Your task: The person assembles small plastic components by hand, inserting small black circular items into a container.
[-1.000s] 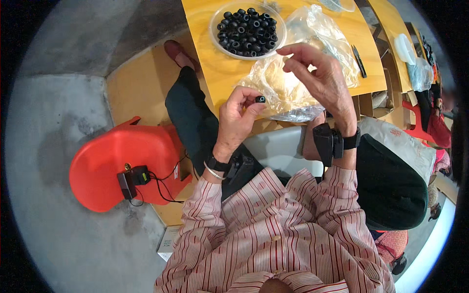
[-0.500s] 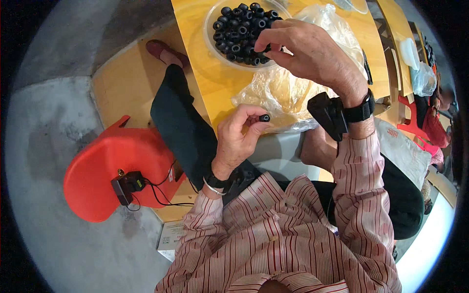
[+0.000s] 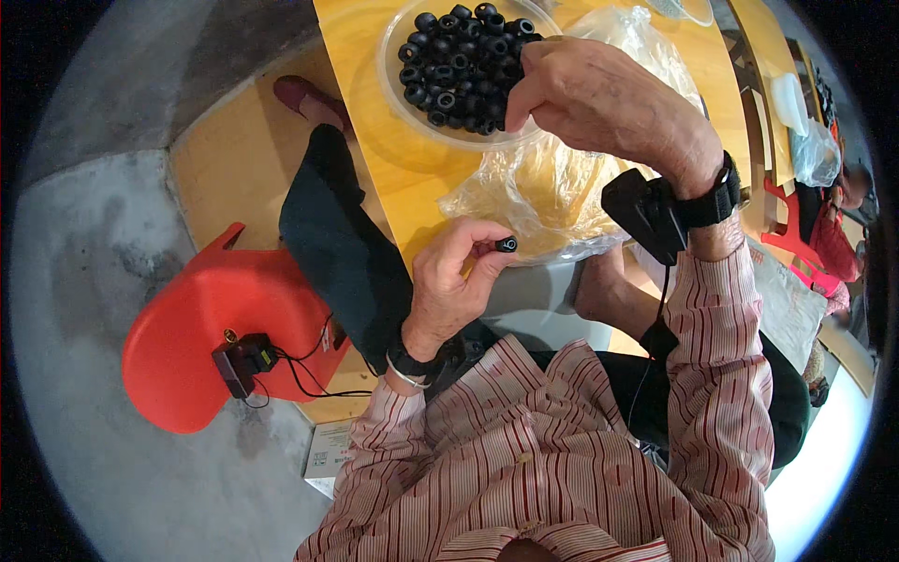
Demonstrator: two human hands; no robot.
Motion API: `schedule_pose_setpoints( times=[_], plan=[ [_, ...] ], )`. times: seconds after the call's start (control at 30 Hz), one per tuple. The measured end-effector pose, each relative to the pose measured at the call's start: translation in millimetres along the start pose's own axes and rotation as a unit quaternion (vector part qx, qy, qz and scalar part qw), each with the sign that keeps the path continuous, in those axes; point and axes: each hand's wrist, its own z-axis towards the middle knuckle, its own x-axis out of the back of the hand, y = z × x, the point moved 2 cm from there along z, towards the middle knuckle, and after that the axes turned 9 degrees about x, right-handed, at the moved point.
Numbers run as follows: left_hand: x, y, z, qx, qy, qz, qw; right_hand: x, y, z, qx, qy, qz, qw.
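Note:
My left hand [image 3: 451, 272] is closed, pinching a small black cylindrical piece [image 3: 507, 244] between thumb and fingers. The piece's round end shows a pale ring and points right. It is held just over the near edge of a clear plastic bag [image 3: 552, 201]. Farther off, my right hand [image 3: 613, 98] reaches to the right side of a clear round bowl [image 3: 468, 142]. Its fingers are bent together and point down among a heap of black ring-shaped pieces [image 3: 459, 70]. Whatever lies between these fingertips is hidden by the hand.
The bowl and bag lie on a yellow wooden table [image 3: 370, 103]. To the left, a red plastic stool [image 3: 206, 318] carries a black device [image 3: 234, 365] with cables. At the far right, a person in red [image 3: 829, 234] sits near another table and a white container [image 3: 788, 103].
My right hand's fingers have closed and turned down at the bowl's right side, and its forearm has shifted right. My left hand has dropped slightly nearer, still holding the black piece.

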Motion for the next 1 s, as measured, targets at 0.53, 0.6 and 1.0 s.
schedule_pose_setpoints(
  times=[0.53, 0.6, 1.0],
  plan=[
    [1, 4, 2, -0.017, -0.016, 0.015, 1.000, 3, -16, 16, -0.036, -0.058, -0.140, 0.988],
    [2, 6, 2, -0.017, -0.016, 0.029, 0.999, 0, -12, 15, -0.038, -0.059, -0.153, 0.986],
    [1, 3, 3, -0.013, -0.005, 0.044, 0.999, 1, -13, 26, -0.036, -0.112, -0.130, 0.985]
  ],
)
